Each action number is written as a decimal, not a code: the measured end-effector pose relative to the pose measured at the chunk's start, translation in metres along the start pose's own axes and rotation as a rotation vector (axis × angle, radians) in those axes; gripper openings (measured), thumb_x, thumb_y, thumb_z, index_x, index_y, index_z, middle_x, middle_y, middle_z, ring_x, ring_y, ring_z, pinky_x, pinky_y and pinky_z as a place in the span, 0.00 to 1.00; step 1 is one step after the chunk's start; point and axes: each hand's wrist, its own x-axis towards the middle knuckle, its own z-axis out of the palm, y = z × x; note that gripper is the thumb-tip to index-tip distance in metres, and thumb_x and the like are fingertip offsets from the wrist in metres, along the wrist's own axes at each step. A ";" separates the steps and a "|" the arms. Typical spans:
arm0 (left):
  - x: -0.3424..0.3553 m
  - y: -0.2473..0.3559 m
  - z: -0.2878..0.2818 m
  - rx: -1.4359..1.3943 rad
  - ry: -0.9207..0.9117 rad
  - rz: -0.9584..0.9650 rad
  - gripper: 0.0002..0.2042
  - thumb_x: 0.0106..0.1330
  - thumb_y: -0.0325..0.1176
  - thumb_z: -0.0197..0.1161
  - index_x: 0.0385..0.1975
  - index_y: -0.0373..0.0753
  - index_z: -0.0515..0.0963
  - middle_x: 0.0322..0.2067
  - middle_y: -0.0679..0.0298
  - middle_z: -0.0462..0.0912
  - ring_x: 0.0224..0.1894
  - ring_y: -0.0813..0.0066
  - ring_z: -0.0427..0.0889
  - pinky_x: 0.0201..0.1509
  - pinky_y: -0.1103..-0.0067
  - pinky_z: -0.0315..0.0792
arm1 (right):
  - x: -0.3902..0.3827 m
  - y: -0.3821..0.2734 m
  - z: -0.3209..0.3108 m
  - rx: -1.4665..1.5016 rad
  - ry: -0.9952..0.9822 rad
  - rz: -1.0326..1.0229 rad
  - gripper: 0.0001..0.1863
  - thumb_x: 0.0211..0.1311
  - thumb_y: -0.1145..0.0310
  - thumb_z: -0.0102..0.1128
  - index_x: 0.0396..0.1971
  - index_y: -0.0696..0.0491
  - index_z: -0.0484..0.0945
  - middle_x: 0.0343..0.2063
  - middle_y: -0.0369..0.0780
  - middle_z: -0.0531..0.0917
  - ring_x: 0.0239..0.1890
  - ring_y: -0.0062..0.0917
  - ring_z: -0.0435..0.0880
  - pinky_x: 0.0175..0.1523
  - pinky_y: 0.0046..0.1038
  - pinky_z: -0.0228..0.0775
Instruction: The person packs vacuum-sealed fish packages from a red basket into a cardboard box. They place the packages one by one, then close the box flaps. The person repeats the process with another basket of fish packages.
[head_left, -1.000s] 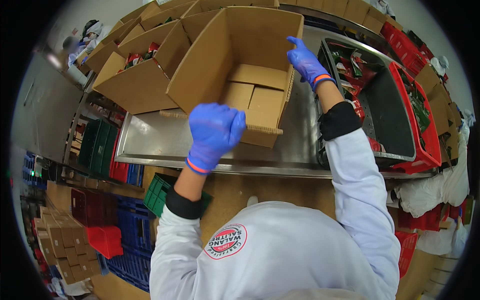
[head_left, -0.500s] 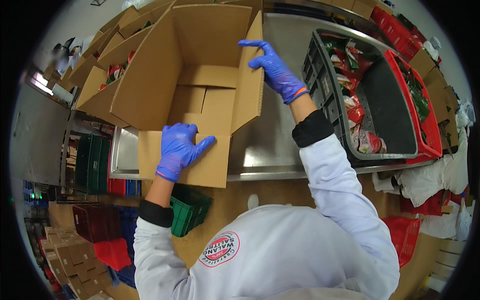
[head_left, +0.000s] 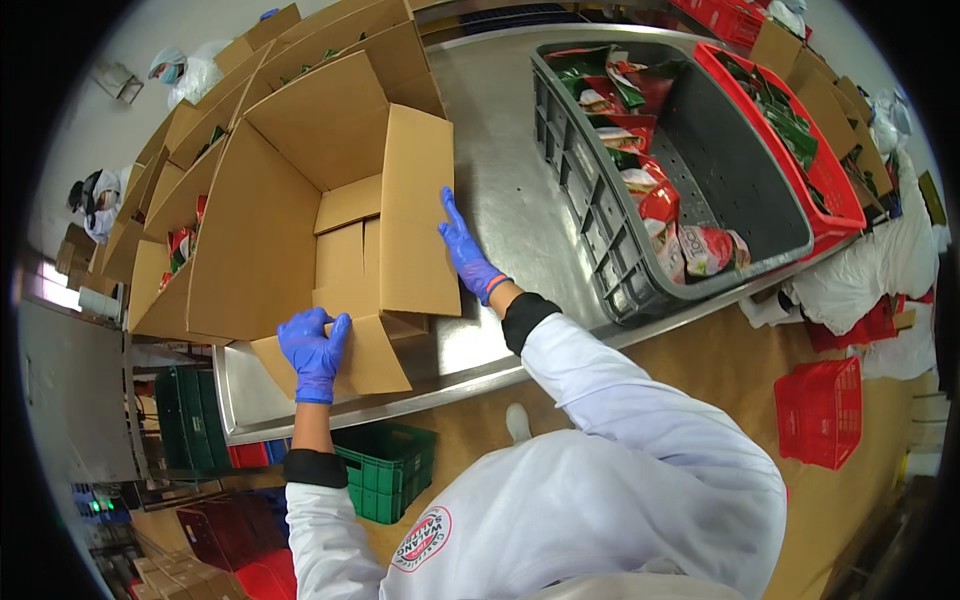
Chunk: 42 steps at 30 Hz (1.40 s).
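Note:
An open cardboard box stands on the steel table, its flaps spread and its inside bare. At the box's near edge, my left hand, in a blue glove, is closed over the cardboard where the near flap folds out. My right hand, gloved the same, lies along the outer side of the right flap. Its fingers are stretched out and hold nothing. To the right sits a grey crate with several red and green pouches along its left side.
Behind and left of the box stand more cardboard boxes, some with pouches in them. A red crate adjoins the grey one. The steel table's near edge runs before me; a green crate is below it.
The box sits further left in view, closer to the other boxes. My right hand has slid from the top edge of the right flap to its outer side. The view has turned.

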 end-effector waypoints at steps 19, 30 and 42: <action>-0.027 0.154 -0.028 -0.449 0.260 -0.195 0.12 0.59 0.42 0.64 0.22 0.41 0.79 0.22 0.59 0.78 0.27 0.58 0.75 0.34 0.67 0.69 | -0.071 -0.193 -0.035 -1.315 -0.801 -0.697 0.26 0.54 0.41 0.58 0.17 0.51 0.83 0.19 0.37 0.79 0.43 0.33 0.81 0.66 0.54 0.49; -0.314 0.319 -0.162 0.306 0.755 -1.157 0.05 0.58 0.33 0.66 0.31 0.41 0.82 0.28 0.60 0.82 0.33 0.63 0.80 0.40 0.71 0.72 | -0.065 -0.165 -0.051 -1.345 -0.865 -0.644 0.29 0.59 0.41 0.55 0.58 0.37 0.73 0.55 0.34 0.77 0.60 0.33 0.72 0.65 0.63 0.37; -0.584 0.587 -0.251 0.541 -0.394 -2.341 0.32 0.48 0.56 0.69 0.46 0.37 0.75 0.48 0.48 0.78 0.49 0.50 0.77 0.51 0.63 0.73 | -0.058 -0.162 -0.048 -0.947 -0.944 -0.376 0.26 0.68 0.44 0.44 0.60 0.37 0.71 0.59 0.31 0.74 0.64 0.30 0.68 0.66 0.59 0.32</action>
